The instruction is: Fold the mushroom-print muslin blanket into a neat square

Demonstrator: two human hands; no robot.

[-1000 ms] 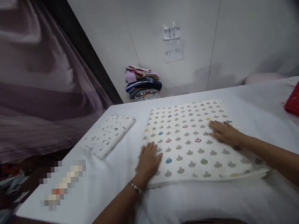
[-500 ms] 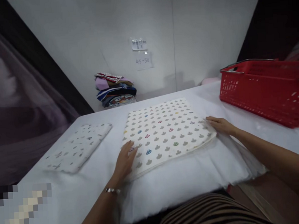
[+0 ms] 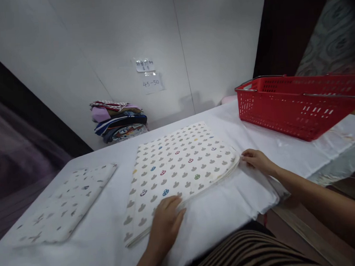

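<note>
A folded white cloth printed with grey mushroom-like shapes, a few outlined in colour, lies flat on the white-covered table. My left hand rests on its front edge, fingers extended and thumb apart. Beside the cloth's front right corner is my right hand, its fingers loosely bent with nothing visible in them. Whether those fingertips touch the edge is hard to see. To the left lies a second folded white cloth with small dark prints, apart from both hands.
A red plastic basket with metal handles stands at the right on the table. Beyond the far edge, a stack of folded fabrics sits against the grey wall, under paper signs.
My left hand has moved from the cloth's left side to its front edge. My right hand stays near the right corner, its fingers now more bent. The view has shifted right.
</note>
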